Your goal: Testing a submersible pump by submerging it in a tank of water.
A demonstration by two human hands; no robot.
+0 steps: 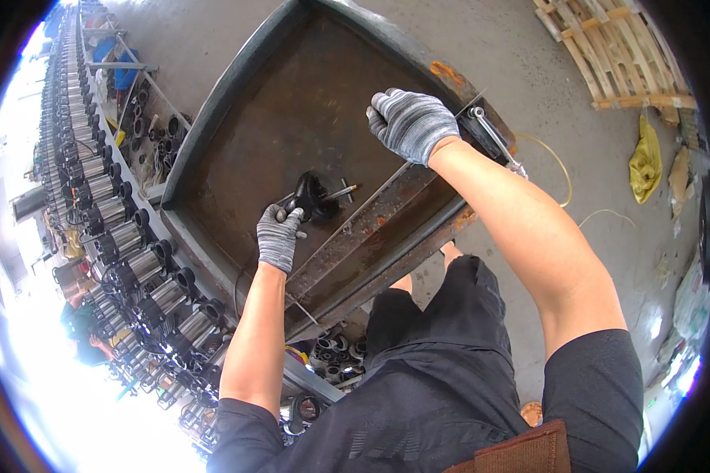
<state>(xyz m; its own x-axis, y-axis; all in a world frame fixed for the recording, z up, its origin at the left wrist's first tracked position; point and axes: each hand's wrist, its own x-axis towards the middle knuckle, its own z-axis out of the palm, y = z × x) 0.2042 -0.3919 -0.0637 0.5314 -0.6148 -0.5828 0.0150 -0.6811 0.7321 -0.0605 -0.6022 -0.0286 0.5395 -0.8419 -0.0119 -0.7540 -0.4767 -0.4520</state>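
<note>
Wearing a grey knitted glove, my left hand [278, 238] pinches the near end of a black curved part [312, 195], like a pump or valve housing. A thin metal pin with a brass-coloured tip [344, 191] sticks out from its right side. Both are over the brown bottom of a wide metal tank [229, 87]. My right hand [412, 124], gloved likewise, is curled into a fist above the tank's right part, apart from the black part. Whether anything is inside that fist is hidden. A silver rod-like fitting [493, 135] lies on the tank's right rim, beside my right wrist.
A rusty beam [355, 236] crosses the tank on the near side. Long rows of black-and-silver pump-like units [146, 260] stand at the left. Wooden pallets [615, 55] and a yellow sack [645, 162] are at the right. A thin yellow hose [562, 162] runs over the floor.
</note>
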